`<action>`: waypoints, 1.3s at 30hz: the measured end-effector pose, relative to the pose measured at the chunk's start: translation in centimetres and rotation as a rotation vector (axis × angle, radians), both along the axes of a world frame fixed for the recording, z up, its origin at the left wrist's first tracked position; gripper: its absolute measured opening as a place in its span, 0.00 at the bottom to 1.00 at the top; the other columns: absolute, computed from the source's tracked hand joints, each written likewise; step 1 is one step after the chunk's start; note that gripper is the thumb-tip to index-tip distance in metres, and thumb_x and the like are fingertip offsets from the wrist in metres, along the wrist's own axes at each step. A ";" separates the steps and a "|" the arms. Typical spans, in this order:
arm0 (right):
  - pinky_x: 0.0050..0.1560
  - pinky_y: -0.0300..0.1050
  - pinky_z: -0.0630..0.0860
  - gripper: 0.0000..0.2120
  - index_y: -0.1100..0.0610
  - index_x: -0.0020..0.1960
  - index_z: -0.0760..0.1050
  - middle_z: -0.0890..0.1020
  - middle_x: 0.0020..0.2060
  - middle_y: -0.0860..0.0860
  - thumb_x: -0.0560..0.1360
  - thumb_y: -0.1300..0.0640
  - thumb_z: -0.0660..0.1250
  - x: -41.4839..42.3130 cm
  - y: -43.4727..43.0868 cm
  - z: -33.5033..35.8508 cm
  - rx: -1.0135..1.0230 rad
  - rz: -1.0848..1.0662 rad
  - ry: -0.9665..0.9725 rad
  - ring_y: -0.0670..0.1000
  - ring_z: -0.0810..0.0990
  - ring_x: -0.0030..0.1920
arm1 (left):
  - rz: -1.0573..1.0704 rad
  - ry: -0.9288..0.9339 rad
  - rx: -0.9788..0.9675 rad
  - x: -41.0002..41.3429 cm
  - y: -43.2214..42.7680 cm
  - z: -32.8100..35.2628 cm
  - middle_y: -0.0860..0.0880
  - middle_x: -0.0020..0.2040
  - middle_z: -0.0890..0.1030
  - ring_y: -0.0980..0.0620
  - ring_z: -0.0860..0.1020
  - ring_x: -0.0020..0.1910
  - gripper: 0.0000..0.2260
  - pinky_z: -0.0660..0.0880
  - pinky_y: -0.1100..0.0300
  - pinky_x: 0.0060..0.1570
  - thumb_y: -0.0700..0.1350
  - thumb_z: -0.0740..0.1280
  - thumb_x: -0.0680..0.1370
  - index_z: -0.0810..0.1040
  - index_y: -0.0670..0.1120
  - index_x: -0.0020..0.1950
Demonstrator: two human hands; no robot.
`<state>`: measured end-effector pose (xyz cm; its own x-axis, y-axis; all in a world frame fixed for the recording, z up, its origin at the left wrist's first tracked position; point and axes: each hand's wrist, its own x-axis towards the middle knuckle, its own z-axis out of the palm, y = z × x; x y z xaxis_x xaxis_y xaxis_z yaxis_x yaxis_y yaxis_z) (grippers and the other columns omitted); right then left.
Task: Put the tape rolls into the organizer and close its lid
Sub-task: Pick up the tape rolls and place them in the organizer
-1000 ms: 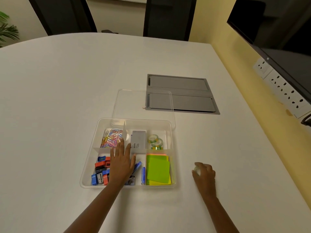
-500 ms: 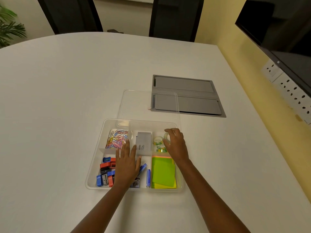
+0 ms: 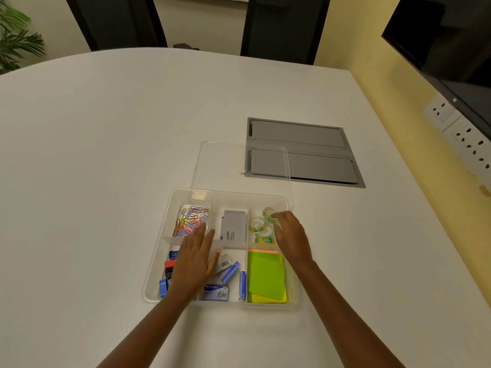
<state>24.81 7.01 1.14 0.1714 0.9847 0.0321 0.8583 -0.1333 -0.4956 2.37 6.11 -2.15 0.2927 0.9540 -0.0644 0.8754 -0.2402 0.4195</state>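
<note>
A clear plastic organizer [image 3: 157,261] with several compartments sits on the white table. Its clear lid [image 3: 239,166] lies flat just behind it. My right hand [image 3: 291,235] reaches into the back right compartment, fingertips pinching a small tape roll [image 3: 269,214] low by the back wall. Two more tape rolls [image 3: 257,223] lie in that same compartment, one partly under my thumb. My left hand [image 3: 194,258] rests flat, fingers spread, on the middle dividers and holds nothing.
Other compartments hold coloured paper clips [image 3: 190,217], a grey box [image 3: 233,228], blue and red small items [image 3: 170,266] and green sticky notes [image 3: 265,277]. A grey cable hatch [image 3: 305,152] is set into the table behind the lid. Wall sockets [image 3: 462,134] run along the right.
My right hand took a tape roll from the table right of the organizer and carried it into the back right compartment, now lower and nearer the back wall. The left hand stayed put.
</note>
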 end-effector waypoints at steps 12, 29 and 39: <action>0.73 0.64 0.52 0.10 0.60 0.52 0.80 0.82 0.55 0.56 0.77 0.58 0.62 -1.5 1.6 0.7 -0.495 0.037 -0.099 0.57 0.78 0.59 | 0.111 0.062 -0.003 -6.2 2.6 0.3 0.44 0.76 0.53 0.43 0.54 0.75 0.33 0.57 0.46 0.73 0.61 0.40 0.73 0.56 0.46 0.73; 0.47 0.45 0.75 0.09 0.63 0.47 0.80 0.83 0.45 0.60 0.75 0.66 0.61 -4.3 1.5 -0.2 -0.410 0.022 0.060 0.57 0.80 0.46 | 0.143 -0.010 -0.030 -6.3 2.6 -0.5 0.48 0.77 0.53 0.45 0.53 0.76 0.22 0.66 0.46 0.68 0.51 0.53 0.80 0.56 0.49 0.73; 0.55 0.47 0.76 0.17 0.58 0.65 0.72 0.76 0.61 0.59 0.77 0.67 0.59 -1.6 2.1 -0.2 -0.155 0.040 -0.145 0.57 0.77 0.59 | 0.147 -0.010 -0.027 -6.4 2.8 -0.7 0.48 0.77 0.54 0.45 0.54 0.75 0.22 0.66 0.46 0.68 0.51 0.54 0.79 0.57 0.49 0.73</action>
<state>23.24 9.09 0.98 0.1369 0.9857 -0.0985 0.9252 -0.1627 -0.3427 -4.01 8.88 -2.89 0.1511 0.9846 -0.0882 0.8958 -0.0987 0.4333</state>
